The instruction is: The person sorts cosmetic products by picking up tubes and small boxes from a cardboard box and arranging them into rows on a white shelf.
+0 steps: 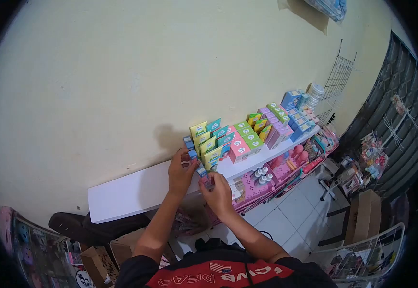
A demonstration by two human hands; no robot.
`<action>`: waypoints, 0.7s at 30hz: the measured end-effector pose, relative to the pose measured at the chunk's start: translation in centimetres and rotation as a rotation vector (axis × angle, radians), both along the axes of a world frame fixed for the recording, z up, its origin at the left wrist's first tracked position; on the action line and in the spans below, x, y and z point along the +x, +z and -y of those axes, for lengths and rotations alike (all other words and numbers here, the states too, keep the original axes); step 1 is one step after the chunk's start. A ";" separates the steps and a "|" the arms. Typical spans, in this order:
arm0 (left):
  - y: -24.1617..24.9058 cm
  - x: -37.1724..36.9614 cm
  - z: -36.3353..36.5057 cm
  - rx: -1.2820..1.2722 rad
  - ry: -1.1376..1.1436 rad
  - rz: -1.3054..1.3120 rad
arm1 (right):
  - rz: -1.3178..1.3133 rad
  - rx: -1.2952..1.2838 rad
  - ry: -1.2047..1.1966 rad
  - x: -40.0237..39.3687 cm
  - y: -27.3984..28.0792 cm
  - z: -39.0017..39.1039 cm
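The fingers of the left hand (180, 173) touch the upper part of a short line of small blue boxes (201, 171), thumb and fingers bent around one of them; whether they clamp it, I cannot tell. The right hand (217, 194) is at the near end of the same line, thumb and forefinger slightly apart and bent toward the last box; fingers hide much of it, so whether it is pinched cannot be told either.

The line of small boxes stands on a long white shelf (122, 192) fixed along a cream wall (98, 96). Just to its right is a row of upright yellow tubes (212, 157), then a row of teal tubes (226, 138). Farther right come pink boxes (238, 150), green boxes (253, 140), yellow-and-green packets (265, 132), purple boxes (278, 135) and larger blue boxes (303, 130), with stacked white containers (316, 92) toward the far end.

Below the shelf, a pink rack (250, 193) holds white bottles (262, 176). Pale floor tiles (285, 221) show beyond it, and a cardboard box (367, 216) is at right.
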State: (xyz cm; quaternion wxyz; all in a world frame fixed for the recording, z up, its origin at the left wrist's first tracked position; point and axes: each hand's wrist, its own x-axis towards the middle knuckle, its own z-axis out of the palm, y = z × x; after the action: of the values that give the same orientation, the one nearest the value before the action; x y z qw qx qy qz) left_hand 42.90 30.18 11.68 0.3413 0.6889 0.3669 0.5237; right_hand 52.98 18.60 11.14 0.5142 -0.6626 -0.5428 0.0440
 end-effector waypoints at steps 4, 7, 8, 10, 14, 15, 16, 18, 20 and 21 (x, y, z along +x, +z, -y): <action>-1.0 -0.4 -0.1 -0.009 0.036 -0.104 | 0.036 0.015 0.015 0.1 -0.1 -0.4; -1.6 -0.6 -0.8 0.117 0.073 -0.223 | 0.008 0.011 0.016 0.0 -0.9 -0.9; -1.2 -0.7 -1.1 0.092 0.059 -0.254 | 0.008 0.005 0.015 -0.1 -0.9 -0.9; -0.5 -0.7 -1.5 0.069 0.041 -0.283 | -0.005 -0.012 -0.003 -0.4 -0.4 -1.1; 0.0 -0.7 -1.4 0.076 0.041 -0.329 | 0.112 0.078 -0.056 -0.3 -1.1 -1.8; 0.0 -0.7 -1.4 0.074 0.051 -0.344 | 0.121 0.086 -0.069 -0.5 -0.8 -1.9; -0.1 -0.7 -1.4 0.073 0.050 -0.342 | 0.131 0.096 -0.078 -0.6 -0.7 -2.1; -0.2 -0.9 -1.6 0.073 0.049 -0.373 | 0.160 0.095 -0.071 -0.6 -0.7 -2.2; -0.5 -1.2 -1.9 0.083 0.025 -0.350 | 0.190 0.096 -0.064 -0.5 -0.8 -2.3; -0.6 -1.3 -2.1 0.094 -0.003 -0.329 | 0.208 0.102 -0.068 -0.5 -0.9 -2.3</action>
State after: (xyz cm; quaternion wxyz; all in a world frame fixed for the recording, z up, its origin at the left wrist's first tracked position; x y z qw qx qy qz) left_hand 41.59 32.24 11.04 0.2448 0.7810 0.3922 0.4198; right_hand 52.51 20.92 10.20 0.4895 -0.6546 -0.5718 -0.0701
